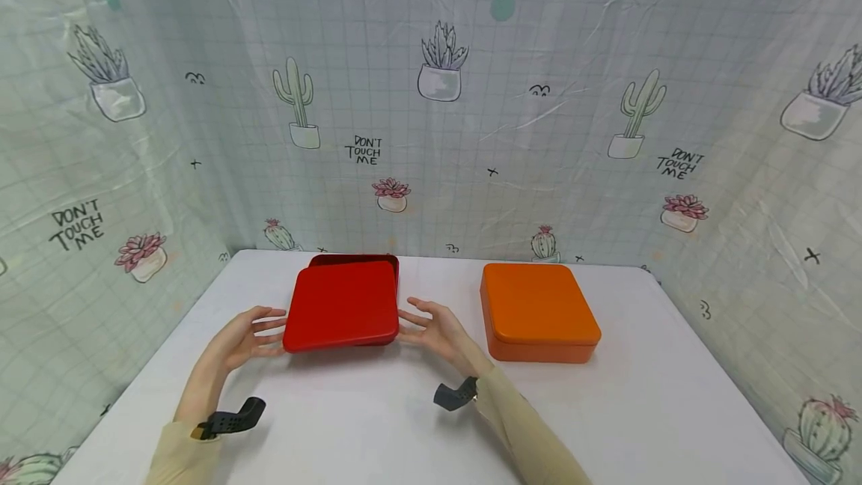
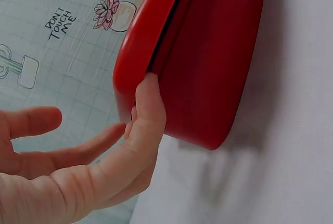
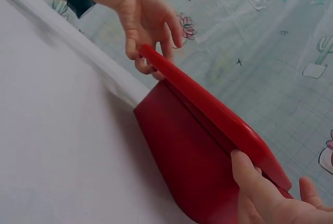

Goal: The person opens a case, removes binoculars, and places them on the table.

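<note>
A red lid [image 1: 342, 304] sits tilted and out of line over a red box [image 2: 210, 78], with part of the box's dark inside showing at the back. The left hand [image 1: 245, 339] holds the lid's left side, one fingertip tucked under its lower edge in the left wrist view. On the opposite side, the right hand [image 1: 436, 331] grips the lid, with the thumb [image 3: 250, 174] at its edge in the right wrist view. A narrow dark gap runs between lid and box at the near side. What the box holds is hidden.
An orange box [image 1: 539, 305] with its lid on stands to the right on the white table [image 1: 377, 425]. A curtain [image 1: 431, 133] printed with cacti hangs round the back and sides. Each wrist wears a dark band with a camera mount [image 1: 239, 418].
</note>
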{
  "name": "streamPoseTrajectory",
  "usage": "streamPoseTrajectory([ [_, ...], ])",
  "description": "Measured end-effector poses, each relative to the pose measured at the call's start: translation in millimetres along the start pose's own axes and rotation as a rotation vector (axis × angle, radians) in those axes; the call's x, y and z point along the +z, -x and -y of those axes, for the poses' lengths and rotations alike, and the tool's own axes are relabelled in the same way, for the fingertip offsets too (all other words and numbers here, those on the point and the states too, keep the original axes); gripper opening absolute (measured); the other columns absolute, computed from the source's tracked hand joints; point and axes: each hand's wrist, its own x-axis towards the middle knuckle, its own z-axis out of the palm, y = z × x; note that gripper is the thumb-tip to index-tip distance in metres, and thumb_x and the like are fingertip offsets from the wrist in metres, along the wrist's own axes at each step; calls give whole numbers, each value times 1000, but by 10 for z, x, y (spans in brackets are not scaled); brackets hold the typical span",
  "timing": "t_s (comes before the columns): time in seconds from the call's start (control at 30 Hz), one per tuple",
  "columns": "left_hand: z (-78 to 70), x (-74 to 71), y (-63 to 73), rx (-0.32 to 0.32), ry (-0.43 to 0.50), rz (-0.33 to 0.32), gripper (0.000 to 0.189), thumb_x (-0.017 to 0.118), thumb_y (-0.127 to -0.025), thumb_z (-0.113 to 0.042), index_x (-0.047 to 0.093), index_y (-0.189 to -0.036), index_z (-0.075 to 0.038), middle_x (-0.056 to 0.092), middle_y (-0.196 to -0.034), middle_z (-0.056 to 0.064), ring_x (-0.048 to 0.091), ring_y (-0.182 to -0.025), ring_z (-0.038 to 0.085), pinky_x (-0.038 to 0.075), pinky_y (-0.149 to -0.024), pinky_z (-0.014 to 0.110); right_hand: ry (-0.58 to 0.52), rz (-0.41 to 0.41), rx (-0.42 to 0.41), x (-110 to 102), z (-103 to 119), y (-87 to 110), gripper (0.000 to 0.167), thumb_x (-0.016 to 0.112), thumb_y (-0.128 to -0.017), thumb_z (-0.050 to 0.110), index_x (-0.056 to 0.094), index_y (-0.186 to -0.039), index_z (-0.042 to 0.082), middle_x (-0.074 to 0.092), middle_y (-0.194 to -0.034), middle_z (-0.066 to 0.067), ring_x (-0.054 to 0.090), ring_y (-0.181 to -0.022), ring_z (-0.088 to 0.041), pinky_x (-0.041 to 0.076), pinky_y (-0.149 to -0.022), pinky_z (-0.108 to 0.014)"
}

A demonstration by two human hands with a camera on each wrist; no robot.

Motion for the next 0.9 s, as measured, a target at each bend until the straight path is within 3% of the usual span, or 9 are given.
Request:
streamPoseTrajectory([
  [0.27,57,-25,67,-46,-5,83,59,26,-97,-35,12,-138,4,54,-98,-3,60,-89,19,48,-83,49,90,102,66,-44,46,87,55,36,-93,23,15,-143,8,17,-146,-22,31,-125,-40,23,-106,-55],
  [0.43,46,4,88,-32,-94,93,57,22,-97,-33,18,-134,9,56,-99,-3,60,-88,17,50,-80,48,116,141,119,-66,99,139,56,35,-93,24,13,-143,11,15,-147,-21,34,-119,-40,21,-106,-55],
  [0.7,47,64,106,-17,-104,177,58,22,-97,-33,17,-133,13,59,-105,2,62,-94,19,47,-83,52,58,116,143,-127,199,261,53,37,-92,25,20,-141,15,16,-146,-23,24,-126,-46,26,-102,-57],
  [0.9,68,118,105,-12,-68,228,53,24,-98,-32,28,-128,11,60,-100,1,63,-93,20,48,-82,51,54,72,131,-115,231,360,54,34,-92,25,17,-142,11,13,-145,-26,19,-128,-48,23,-103,-59],
])
